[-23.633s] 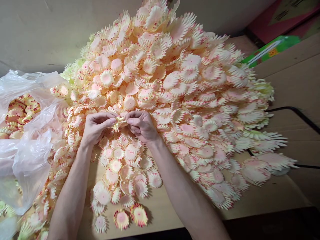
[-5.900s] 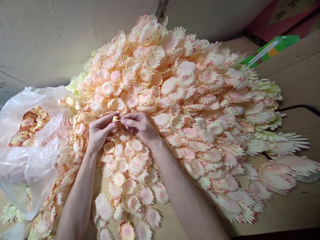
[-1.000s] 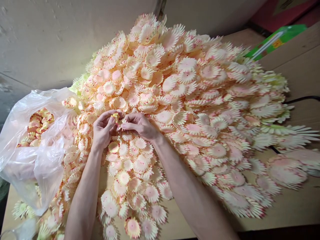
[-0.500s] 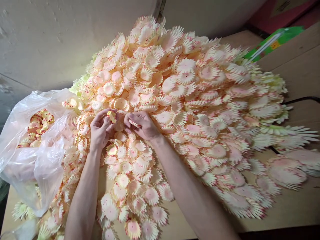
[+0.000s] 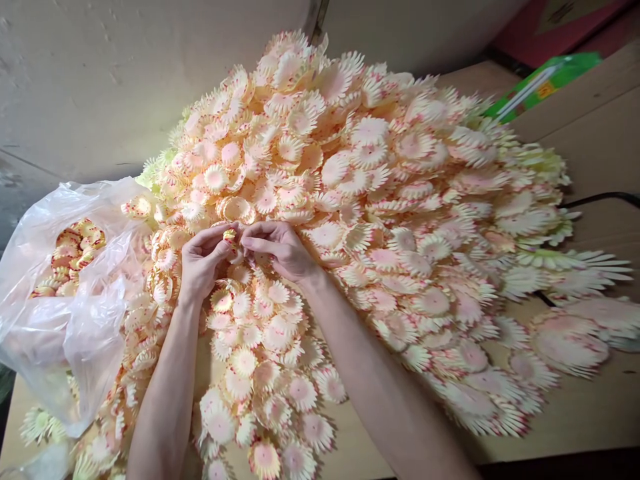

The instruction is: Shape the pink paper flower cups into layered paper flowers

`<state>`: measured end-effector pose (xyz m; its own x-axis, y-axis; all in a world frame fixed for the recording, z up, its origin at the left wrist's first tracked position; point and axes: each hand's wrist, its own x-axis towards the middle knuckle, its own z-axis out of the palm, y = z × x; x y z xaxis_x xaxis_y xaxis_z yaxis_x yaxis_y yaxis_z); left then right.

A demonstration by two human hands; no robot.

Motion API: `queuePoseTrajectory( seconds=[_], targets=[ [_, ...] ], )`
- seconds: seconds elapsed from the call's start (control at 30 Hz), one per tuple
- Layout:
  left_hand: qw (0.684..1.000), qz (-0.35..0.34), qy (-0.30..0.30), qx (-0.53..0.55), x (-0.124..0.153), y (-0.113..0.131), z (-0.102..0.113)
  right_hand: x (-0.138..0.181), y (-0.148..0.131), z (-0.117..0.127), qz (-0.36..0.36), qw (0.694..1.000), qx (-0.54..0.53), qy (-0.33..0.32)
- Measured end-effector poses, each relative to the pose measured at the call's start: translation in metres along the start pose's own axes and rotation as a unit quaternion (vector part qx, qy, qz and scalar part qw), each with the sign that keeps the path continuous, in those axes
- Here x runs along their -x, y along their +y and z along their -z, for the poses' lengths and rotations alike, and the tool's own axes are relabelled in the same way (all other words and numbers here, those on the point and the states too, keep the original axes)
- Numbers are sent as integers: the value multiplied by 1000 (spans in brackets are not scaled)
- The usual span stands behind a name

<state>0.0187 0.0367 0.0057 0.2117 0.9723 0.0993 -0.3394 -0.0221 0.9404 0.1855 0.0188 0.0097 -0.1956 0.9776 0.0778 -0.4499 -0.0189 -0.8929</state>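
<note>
My left hand (image 5: 206, 259) is closed, with a small yellow artificial flower piece (image 5: 230, 235) with red tips pinched between thumb and fingers. Close against it on the right is my right hand (image 5: 283, 250), its thumb and fingers pressed together at the piece's edge. What the right fingers grip is hidden. Both hands are over a big heap of artificial flower petal layers (image 5: 370, 131), cream and pale pink discs with fringed, red-tipped edges. More of these petal layers (image 5: 245, 362) lie between my forearms.
A clear plastic bag (image 5: 95, 333) at the left holds curled, red-edged pieces (image 5: 75, 250). The heap spreads over a wooden table (image 5: 590, 413) against a pale wall (image 5: 125, 80). A green packet (image 5: 545, 87), a cardboard panel (image 5: 590, 107) and a black cable (image 5: 605, 197) are at the right.
My hands have come together. The right fingers have moved left to the yellow piece, and the petal layer seen in the right hand earlier is now hidden.
</note>
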Motion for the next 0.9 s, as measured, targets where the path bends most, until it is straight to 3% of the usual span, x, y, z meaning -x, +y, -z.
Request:
queuePoseTrajectory(
  seconds=[0.37, 0.9],
  targets=[
    [1000, 0, -11, -14, 1, 0, -1, 0, 3, 0, 13, 999, 38, 9],
    [1000, 7, -13, -14, 0, 1, -1, -2, 4, 1, 22, 1000, 13, -6]
  ],
)
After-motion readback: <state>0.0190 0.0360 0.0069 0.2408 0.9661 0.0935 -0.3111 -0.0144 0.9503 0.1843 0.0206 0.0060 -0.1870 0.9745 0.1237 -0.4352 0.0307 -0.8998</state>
